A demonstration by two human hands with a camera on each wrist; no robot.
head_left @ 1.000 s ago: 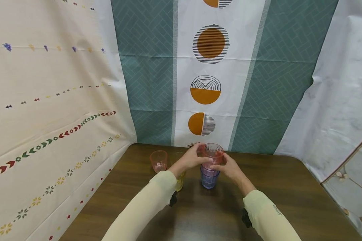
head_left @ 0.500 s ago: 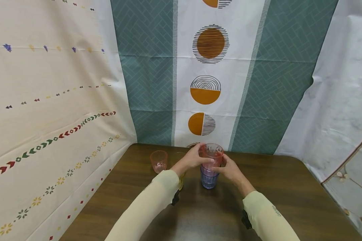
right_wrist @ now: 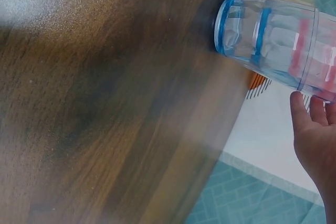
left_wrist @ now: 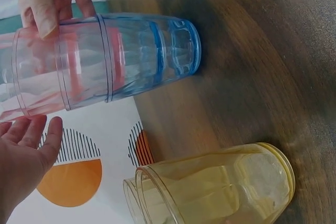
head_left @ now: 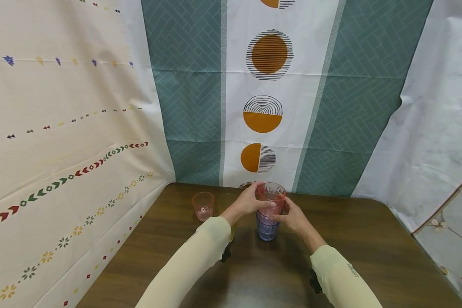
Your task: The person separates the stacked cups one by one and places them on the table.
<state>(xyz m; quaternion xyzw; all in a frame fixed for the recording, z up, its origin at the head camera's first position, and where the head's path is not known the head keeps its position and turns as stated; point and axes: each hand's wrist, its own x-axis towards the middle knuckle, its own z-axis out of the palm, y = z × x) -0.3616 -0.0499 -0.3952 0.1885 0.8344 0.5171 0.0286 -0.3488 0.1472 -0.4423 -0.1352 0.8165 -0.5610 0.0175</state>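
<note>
A stack of clear plastic tumblers stands upright on the table, with a blue tumbler (head_left: 267, 232) at the bottom and pink tumblers (head_left: 271, 196) nested above it. My left hand (head_left: 249, 201) holds the upper pink part from the left, thumb in front. On the right side, my right hand (head_left: 295, 217) grips slightly lower, near the blue rim. In the left wrist view the pink bases show through the blue wall. Stacked yellow tumblers (left_wrist: 210, 190) stand left of the blue one, mostly hidden by my left forearm in the head view.
A separate pink tumbler (head_left: 203, 207) stands farther left on the brown wooden table (head_left: 354, 239). Patterned cloths hang behind the table (head_left: 192, 107) and along its left side (head_left: 81, 128). A pale marbled cloth (head_left: 435, 128) is at the right.
My left forearm has shifted slightly right, covering more of the yellow tumblers. Both hands stay on the stack, which has hardly moved.
</note>
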